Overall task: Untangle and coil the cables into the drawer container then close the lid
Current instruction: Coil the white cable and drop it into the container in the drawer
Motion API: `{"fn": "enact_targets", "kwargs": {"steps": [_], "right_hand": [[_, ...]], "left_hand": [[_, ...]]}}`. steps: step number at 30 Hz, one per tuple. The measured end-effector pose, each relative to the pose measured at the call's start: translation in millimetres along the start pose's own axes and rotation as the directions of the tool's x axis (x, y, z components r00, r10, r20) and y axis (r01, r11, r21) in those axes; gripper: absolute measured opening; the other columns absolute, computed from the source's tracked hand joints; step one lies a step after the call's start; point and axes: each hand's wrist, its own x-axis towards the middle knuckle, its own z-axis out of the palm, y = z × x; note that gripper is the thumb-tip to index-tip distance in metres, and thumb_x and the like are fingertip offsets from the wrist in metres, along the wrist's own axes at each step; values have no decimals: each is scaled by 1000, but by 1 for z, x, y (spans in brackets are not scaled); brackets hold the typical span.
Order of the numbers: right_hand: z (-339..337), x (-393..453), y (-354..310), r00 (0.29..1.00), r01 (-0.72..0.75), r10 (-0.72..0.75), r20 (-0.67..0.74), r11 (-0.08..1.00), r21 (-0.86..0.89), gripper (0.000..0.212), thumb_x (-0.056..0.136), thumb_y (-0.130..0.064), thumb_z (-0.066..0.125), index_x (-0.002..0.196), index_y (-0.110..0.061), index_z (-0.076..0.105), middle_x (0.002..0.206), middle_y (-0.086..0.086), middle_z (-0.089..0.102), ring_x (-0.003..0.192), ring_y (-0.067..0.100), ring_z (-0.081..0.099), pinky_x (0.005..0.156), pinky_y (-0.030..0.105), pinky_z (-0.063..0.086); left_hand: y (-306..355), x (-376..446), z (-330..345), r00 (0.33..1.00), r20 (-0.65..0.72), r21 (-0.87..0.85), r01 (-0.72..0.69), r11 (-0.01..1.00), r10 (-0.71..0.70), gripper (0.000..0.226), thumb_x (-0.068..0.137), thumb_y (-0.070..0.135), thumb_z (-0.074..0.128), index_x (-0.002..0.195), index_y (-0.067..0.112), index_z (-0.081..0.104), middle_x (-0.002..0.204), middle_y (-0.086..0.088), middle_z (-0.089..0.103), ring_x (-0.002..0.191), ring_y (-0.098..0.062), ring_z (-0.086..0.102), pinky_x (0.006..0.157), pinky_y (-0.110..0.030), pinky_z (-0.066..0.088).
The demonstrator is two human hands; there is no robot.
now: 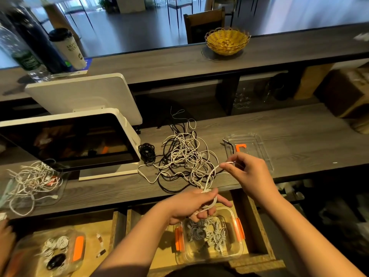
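A tangle of white and black cables [183,156] lies on the grey counter. My left hand [191,204] grips several loops of a white cable [209,180] above the open drawer. My right hand [245,172] pinches that cable's free end, up and to the right. Below my left hand, a clear container [235,254] with orange clips sits in the drawer and holds coiled white cables. Its clear lid [259,148] with an orange clip lies on the counter behind my right hand.
A white point-of-sale screen [69,140] stands at the left. A small black cable coil [147,151] lies beside it. Another cable pile [34,182] sits at far left. A second container [52,250] with coils is in the left drawer. A yellow basket [227,42] rests on the upper shelf.
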Motion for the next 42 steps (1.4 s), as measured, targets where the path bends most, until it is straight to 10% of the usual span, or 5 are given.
{"fn": "enact_targets", "kwargs": {"steps": [15,24,29,37,42], "right_hand": [[17,-7,4,978,-95,105,182,994,-61,14,97,-37,58,95,-28,68,75,-3,66,69,10,59,65,30,49],[40,-22,4,914,-100,134,382,989,-107,17,100,-33,53,94,-29,69,81,-3,68,77,13,62,73,36,51],[53,-35,0,880,-71,129,456,987,-143,17,100,-39,51,100,-33,68,86,-11,67,82,3,61,76,30,51],[69,-49,-17,843,18,71,533,987,-160,20,100,-34,51,99,-26,69,74,-7,65,64,5,56,56,17,38],[76,-53,-34,834,116,-7,551,980,-163,24,101,-32,48,98,-19,67,80,-2,67,66,9,54,56,20,35]], "left_hand": [[-2,9,-11,849,-485,-503,-467,728,209,53,96,56,34,127,28,66,114,-16,72,103,-24,68,85,-38,53],[-3,12,-23,780,-608,-716,-619,322,147,51,106,51,28,133,23,59,108,-10,73,101,-24,69,99,-41,48],[-3,11,-32,734,-674,-702,-673,233,86,51,107,50,28,135,20,58,81,-4,62,72,-13,58,78,-29,48],[-12,18,-37,716,-697,-656,-654,377,28,52,106,53,26,129,20,59,66,2,47,55,-8,34,47,-20,28],[-22,22,-29,700,-708,-425,-524,738,90,57,103,57,26,133,23,61,66,3,49,55,-6,35,47,-18,27]]}}
